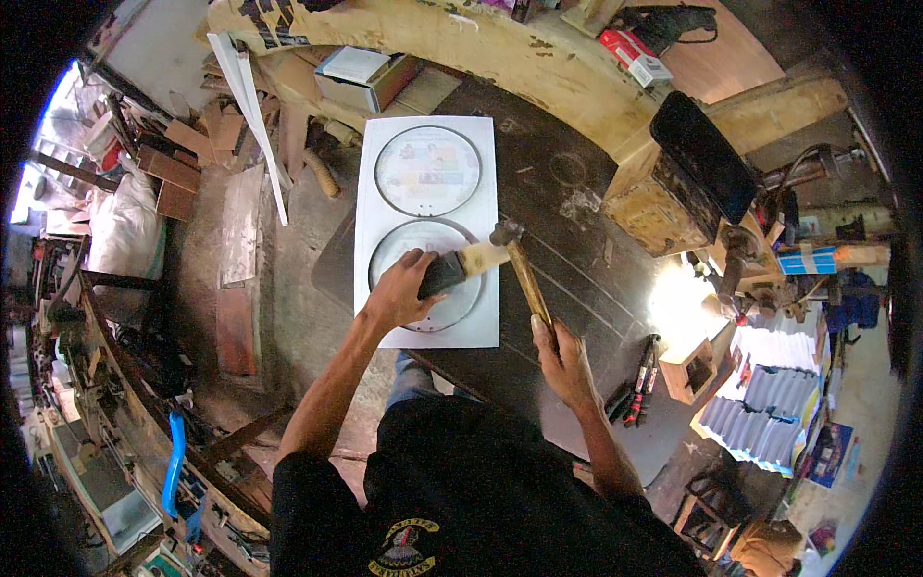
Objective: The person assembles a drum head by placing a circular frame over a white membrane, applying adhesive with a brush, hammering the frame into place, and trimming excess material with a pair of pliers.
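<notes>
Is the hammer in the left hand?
No: the right hand grips the hammer by its handle, while the left hand holds a dark tool with a pale end.

Dim overall; white board (479,213) brightly lit; blown-out glare (685,298) right of the dark table (586,274); strong light at the far left; straight edges bow toward a black rim.

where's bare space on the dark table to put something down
The dark tabletop shows bare, though marked, between the white panel and the yellowish box, and again between the hammer and the red-and-black hand tool. It's crowded over the panel's lower half: left hand, pale-ended block, hammer head.
</notes>
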Available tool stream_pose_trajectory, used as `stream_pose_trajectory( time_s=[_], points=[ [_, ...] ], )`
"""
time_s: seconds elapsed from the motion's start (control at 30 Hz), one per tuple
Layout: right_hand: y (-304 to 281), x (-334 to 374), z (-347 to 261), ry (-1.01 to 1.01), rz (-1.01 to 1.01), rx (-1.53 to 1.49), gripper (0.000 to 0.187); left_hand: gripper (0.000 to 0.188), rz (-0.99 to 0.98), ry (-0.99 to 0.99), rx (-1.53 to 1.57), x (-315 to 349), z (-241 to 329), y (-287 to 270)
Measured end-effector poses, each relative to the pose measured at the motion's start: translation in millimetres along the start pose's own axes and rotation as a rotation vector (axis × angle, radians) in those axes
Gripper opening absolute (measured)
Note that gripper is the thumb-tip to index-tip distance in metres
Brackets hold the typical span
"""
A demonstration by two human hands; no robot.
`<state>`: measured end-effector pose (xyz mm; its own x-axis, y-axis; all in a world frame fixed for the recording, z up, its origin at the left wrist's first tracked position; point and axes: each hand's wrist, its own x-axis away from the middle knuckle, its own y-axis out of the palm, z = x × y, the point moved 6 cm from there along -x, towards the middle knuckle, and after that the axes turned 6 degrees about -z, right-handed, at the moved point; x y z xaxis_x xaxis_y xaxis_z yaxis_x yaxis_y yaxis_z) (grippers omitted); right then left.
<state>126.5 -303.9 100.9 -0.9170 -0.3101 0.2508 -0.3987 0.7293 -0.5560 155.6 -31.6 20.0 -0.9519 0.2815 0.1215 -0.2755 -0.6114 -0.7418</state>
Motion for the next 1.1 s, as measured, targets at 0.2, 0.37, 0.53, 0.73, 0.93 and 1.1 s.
stream_pose_trajectory(
  time_s=[0.2, 0.37, 0.53, 0.73, 0.93, 1.1],
  points=[
    [-24.9, -0.2, -39.9, -0.087, 0.041, 0.043, 0.025, 0.072, -0.004, -0.063, -0.045, -6.7, 1.7, 2.9],
    [-21.4, 15.0, -30.6, -0.152, 0.175, 0.054, 0.043, 0.077, -0.032, -0.076, -0.06, -6.7, 0.7, 5.5],
    [45.1, -8.9, 52.2, -0.079, -0.101, 0.416, 0.041, 0.074, 0.012, -0.026, -0.109, -12.3, 9.9, 5.4],
    [30.1, -13.3, 7.6, 0.016, -0.053, 0.079, 0.035, 0.068, 0.017, -0.06, -0.1, -8.3, 4.4, 2.5],
    [45.4, -9.8, 58.6, -0.184, 0.143, 0.507, 0.033, 0.067, -0.06, -0.098, -0.078, -22.8, 21.8, 2.8],
    [17.8, 2.9, 59.2, -0.007, 0.129, 0.208, 0.028, 0.075, 0.277, -0.027, -0.316, 22.6, 23.7, 12.5]
  ],
)
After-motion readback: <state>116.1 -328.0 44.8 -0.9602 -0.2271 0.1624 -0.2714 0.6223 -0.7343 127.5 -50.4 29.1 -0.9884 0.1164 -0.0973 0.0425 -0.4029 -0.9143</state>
